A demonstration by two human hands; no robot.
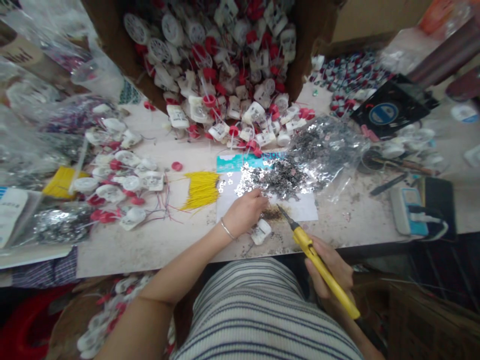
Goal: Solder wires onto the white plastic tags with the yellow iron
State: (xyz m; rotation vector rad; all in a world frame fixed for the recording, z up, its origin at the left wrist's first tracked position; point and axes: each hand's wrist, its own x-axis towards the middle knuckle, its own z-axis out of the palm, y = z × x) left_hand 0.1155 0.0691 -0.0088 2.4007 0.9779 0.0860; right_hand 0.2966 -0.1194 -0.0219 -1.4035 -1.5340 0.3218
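A yellow soldering iron (318,265) is gripped in my right hand (332,265), its dark tip pointing up and left over a brown-stained patch of the white sheet (307,209). My left hand (247,209), with a bracelet at the wrist, has its fingers pinched together at the left of that patch. What they pinch, if anything, is too small to make out. Just below the left fingers lies a white plastic part (260,231). Beyond my hands is a heap of small shiny metal pieces (283,177). Left of the sheet sits a bundle of yellow wires (202,189).
A cardboard box (112,42) at the back spills white and red parts onto the table. More white assemblies (120,182) with thin wires lie left. To the right are a power socket (408,210), a round tin (370,161) and a black device (392,106).
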